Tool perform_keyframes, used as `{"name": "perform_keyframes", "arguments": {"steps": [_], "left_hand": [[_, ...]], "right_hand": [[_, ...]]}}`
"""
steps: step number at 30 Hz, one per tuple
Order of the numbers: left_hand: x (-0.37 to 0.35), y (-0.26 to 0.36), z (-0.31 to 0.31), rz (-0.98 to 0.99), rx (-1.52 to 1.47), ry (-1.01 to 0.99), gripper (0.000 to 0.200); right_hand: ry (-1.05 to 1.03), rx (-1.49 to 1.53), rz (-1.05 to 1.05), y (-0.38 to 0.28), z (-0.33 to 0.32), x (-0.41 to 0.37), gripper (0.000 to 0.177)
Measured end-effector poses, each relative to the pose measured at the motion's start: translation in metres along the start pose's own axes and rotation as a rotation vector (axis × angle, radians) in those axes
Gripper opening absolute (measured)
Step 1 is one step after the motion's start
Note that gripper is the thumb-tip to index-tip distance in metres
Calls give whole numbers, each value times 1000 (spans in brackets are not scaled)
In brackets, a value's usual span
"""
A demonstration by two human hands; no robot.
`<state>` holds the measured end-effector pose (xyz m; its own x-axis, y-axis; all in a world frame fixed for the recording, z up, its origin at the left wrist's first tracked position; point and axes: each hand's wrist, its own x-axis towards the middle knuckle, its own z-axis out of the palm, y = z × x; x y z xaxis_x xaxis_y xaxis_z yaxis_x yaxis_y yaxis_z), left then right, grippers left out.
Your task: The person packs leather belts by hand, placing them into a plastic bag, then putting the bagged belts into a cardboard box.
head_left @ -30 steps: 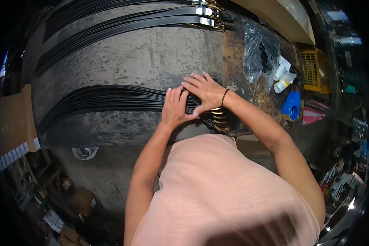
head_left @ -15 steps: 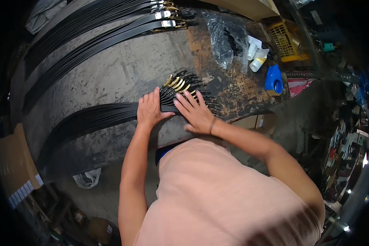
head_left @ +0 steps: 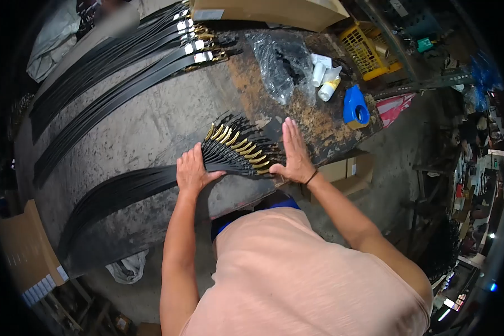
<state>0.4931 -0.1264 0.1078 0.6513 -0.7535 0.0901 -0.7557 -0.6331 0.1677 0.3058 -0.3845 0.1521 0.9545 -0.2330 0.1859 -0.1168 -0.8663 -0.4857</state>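
A thick bundle of black belts [head_left: 123,187] lies along the near side of the worktable, its strap ends curving away to the left. At its right end the gold buckles [head_left: 236,144] are fanned out in an overlapping row. My left hand [head_left: 191,171] is clasped across the straps just left of the buckles, fingers over the far side and thumb along the near edge. On the other side of the fan, my right hand [head_left: 295,154] is open, fingers stretched upward and thumb spread toward the nearest buckles.
More black belts [head_left: 112,84] with white tags lie in bunches at the back left. Clear plastic wrap [head_left: 280,64], white rolls [head_left: 329,88] and a blue tape dispenser [head_left: 355,106] are on the right part of the table [head_left: 151,112]. Behind are a cardboard box [head_left: 274,14] and a yellow crate [head_left: 367,53].
My right hand has moved off the buckles to their right end, uncovering the fanned row. My left hand stays on the straps. The camera view has shifted.
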Motion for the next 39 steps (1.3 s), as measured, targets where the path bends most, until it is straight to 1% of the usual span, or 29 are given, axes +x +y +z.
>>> {"name": "perform_keyframes", "arguments": {"steps": [2, 3, 4, 6, 8, 10, 11, 13, 14, 16, 17, 18, 20, 21, 23, 24, 25, 26, 28, 29, 30, 31, 33, 34, 35, 36, 37, 38, 39], "left_hand": [[0, 2, -1, -13, -2, -7, 114], [1, 4, -4, -42, -25, -46, 115], [0, 4, -5, -33, -22, -27, 115], [0, 4, -5, -35, -30, -34, 114], [0, 4, -4, -32, -29, -30, 114], [4, 6, -3, -32, -31, -33, 114], [4, 7, -4, -50, -33, -63, 115], [5, 7, -6, -95, -34, -137, 117], [7, 7, -5, -96, -33, -142, 117], [4, 7, -5, -111, 2, -156, 117], [7, 10, -11, -122, -29, -170, 114], [3, 7, -4, -76, 12, -91, 113], [2, 5, -2, -34, 15, -35, 112], [3, 5, -4, -57, 16, -84, 112], [1, 5, -5, -88, 21, -126, 113], [-2, 5, -3, -63, 34, -96, 113], [2, 3, -2, -29, 49, -52, 112], [2, 5, -5, -11, 75, -31, 116], [3, 1, -3, -14, 76, -70, 119], [3, 2, -4, -12, 84, -59, 119], [2, 2, -4, -46, 59, -99, 119], [2, 5, -5, -80, 44, -146, 119], [10, 4, -6, -47, 24, -94, 118], [0, 3, -6, -33, 0, -76, 117], [2, 3, -9, -5, -64, -47, 115], [7, 6, -19, 11, -138, -85, 112], [12, 9, -29, 42, -213, -47, 107], [10, 2, -24, 51, -287, 18, 98], [9, 0, -34, 36, -338, -57, 84]], "right_hand": [[-5, 70, 89, 9, 18, 4, 115], [-12, 108, 140, 17, 27, 4, 114], [-15, 146, 183, 27, 35, 7, 113], [-95, -38, 109, 21, 27, 24, 109], [-122, -165, -74, 7, 32, 44, 96], [-369, -195, -140, 3, 47, 53, 91], [-364, -197, -132, 8, 45, 52, 91], [-489, 112, -55, 18, 45, 55, 87], [-492, 116, -53, 28, 43, 51, 87], [-133, 293, -39, 55, 34, 28, 92], [-38, 398, 35, 66, 28, 10, 89], [49, 511, 124, 72, 27, -14, 86], [109, 567, 246, 57, 16, -46, 88], [90, 593, 241, 44, 27, -48, 88], [237, 824, 267, 21, 43, -49, 90], [235, 833, 261, 16, 44, -54, 90], [99, 852, 259, 14, 43, -54, 89], [-16, 858, 238, 14, 41, -46, 88], [-17, 796, 198, 30, 31, -46, 87], [-35, 658, 163, 32, 19, -40, 89], [-63, 525, 147, 30, 5, -35, 90], [-73, 392, 70, 27, -1, -24, 92], [-138, 192, -95, 1, -8, 6, 96], [-163, 228, -160, -16, -11, 22, 97], [-158, 163, -246, -28, -3, 37, 98], [-165, 122, -354, -44, 9, 48, 100], [-213, 89, -386, -61, 15, 61, 102], [-255, 65, -441, -79, 24, 76, 106], [-266, 121, -499, -91, 43, 85, 109]]}}
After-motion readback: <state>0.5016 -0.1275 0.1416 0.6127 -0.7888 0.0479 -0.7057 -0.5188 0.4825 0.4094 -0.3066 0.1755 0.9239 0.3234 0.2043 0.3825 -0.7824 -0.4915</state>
